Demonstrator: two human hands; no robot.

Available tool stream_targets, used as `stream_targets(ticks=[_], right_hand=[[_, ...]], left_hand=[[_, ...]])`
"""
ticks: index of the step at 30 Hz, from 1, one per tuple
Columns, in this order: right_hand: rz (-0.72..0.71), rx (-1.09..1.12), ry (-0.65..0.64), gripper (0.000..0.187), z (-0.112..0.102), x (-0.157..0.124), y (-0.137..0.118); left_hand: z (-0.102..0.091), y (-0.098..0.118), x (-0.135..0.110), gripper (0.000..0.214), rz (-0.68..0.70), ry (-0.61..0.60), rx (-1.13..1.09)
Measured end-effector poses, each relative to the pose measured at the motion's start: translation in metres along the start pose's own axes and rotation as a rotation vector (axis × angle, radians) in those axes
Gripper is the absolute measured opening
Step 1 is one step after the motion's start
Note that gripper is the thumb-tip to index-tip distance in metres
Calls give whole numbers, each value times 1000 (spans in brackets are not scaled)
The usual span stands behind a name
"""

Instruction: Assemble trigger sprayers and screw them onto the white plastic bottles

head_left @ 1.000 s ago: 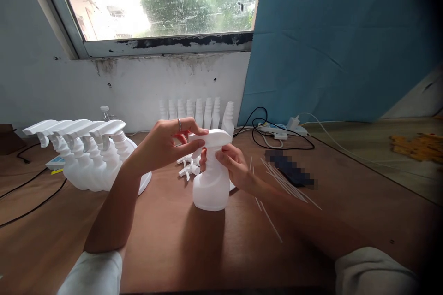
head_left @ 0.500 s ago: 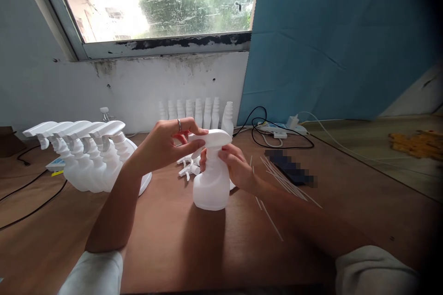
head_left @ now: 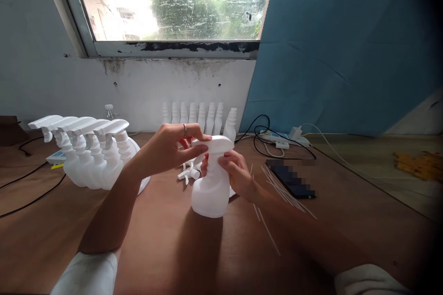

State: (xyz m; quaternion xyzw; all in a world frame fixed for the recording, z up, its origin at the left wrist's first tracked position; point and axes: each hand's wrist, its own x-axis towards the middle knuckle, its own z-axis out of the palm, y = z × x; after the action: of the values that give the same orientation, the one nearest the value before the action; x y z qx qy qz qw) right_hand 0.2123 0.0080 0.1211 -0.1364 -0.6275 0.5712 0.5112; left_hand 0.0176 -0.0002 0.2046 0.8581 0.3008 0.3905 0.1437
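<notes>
A white spray bottle (head_left: 211, 191) stands on the brown table (head_left: 166, 249) in front of me. My left hand (head_left: 169, 147), with a ring on one finger, is closed on the rear of its white trigger head (head_left: 216, 144). My right hand (head_left: 235, 170) is wrapped round the bottle's neck just under the head. Behind the bottle lie a few loose white trigger heads (head_left: 188, 173).
A row of several finished spray bottles (head_left: 93, 152) stands at the left. Several headless white bottles (head_left: 200, 117) line the wall under the window. Thin white dip tubes (head_left: 284, 184) and a dark phone (head_left: 290, 177) lie to the right, with black cables (head_left: 273, 140) and a power strip behind.
Both hands keep their hold on the bottle. The view has shifted a little up and to the left; the bottle sits slightly lower and tilted.
</notes>
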Motion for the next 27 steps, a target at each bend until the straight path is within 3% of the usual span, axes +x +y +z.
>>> stream_targets(ticks=[3,9,17,22,27], right_hand=[[22,-73,16,31,-1,0,-3],[29,65,-139,40,-13,3,6],[-18,-142,-93,35,-7,1,4],[19,-154,-16,34,-2,1,0],[87,-114,-56,32,-2,6,-2]], left_hand=[[1,-4,3,16,-21,-56,-131],[3,-13,7,15,-49,-95,-337],[4,-13,8,23,-39,-71,-311],[6,-9,5,23,-36,-37,-295],[7,-9,5,27,-57,-18,-310]])
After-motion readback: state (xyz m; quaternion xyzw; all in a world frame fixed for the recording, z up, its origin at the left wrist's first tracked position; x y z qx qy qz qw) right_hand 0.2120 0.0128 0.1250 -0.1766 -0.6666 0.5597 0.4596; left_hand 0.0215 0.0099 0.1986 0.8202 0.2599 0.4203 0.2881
